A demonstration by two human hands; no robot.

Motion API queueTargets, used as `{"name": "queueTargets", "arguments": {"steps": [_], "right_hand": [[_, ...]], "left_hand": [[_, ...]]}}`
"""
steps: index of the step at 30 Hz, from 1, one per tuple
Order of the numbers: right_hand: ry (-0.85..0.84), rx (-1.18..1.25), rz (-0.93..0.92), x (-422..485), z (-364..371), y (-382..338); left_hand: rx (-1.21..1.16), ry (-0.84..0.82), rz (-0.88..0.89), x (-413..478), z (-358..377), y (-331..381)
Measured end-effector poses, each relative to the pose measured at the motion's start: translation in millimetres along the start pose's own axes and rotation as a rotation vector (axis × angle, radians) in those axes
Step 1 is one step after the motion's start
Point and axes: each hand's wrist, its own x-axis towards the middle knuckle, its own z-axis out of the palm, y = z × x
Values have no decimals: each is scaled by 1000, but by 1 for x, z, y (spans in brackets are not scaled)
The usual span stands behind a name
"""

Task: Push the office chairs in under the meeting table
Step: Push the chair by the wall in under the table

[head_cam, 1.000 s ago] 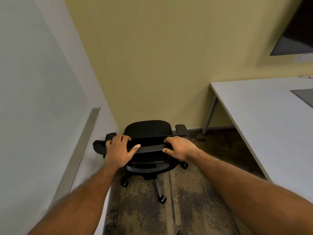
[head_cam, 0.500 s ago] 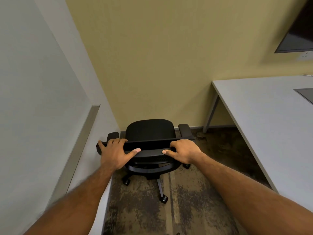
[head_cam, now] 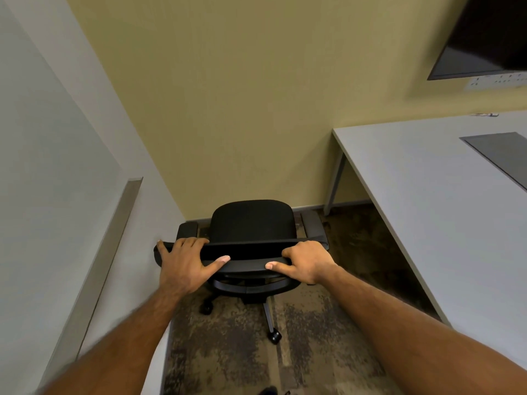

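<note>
- Yellow wall (head_cam: 242, 109) ahead, meeting a pale grey wall (head_cam: 42, 166) on the left.
- Mottled brown carpet (head_cam: 242, 352).
- Dark screen (head_cam: 490, 35) mounted upper right.

The floor (head_cam: 299, 352) has brown and dark patchy carpet. A black chair (head_cam: 252, 223) stands on it on little wheels, close to the yellow wall. On the right a white table (head_cam: 427, 201) stands on the floor on a thin grey leg. A flat grey panel (head_cam: 499, 152) is in its top.
</note>
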Motion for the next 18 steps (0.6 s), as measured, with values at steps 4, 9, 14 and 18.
{"name": "queueTargets", "arguments": {"steps": [4, 9, 14, 18], "right_hand": [[-1, 25, 35, -7, -2, 6], [27, 46, 61, -17, 2, 13], [45, 59, 92, -29, 4, 15], [65, 78, 155, -37, 6, 5]], "left_hand": [[4, -13, 18, 3, -2, 12], [21, -5, 46, 6, 0, 23], [24, 12, 104, 12, 3, 27], [-1, 8, 185, 29, 3, 24]]}}
